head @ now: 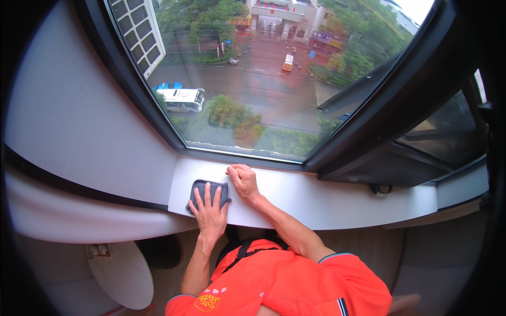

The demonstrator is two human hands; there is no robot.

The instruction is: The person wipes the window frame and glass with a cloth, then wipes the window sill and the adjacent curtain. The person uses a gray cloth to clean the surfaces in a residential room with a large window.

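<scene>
A folded dark grey cloth [222, 189] lies flat on the white window sill [292, 197], near its left end. My left hand [208, 211] rests on top of it with fingers spread, pressing it from above rather than gripping it. To the right of the cloth, my right hand [244, 182] leans on the sill close to the window frame. Its fingers are curled, and I cannot tell whether anything is inside them.
Beyond the sill stands a dark-framed window pane [257, 98] over a street. An opened sash with a black handle [381, 189] reaches over the sill at right. A pale wall [99, 114] borders the left. Below left is a round white table [120, 276].
</scene>
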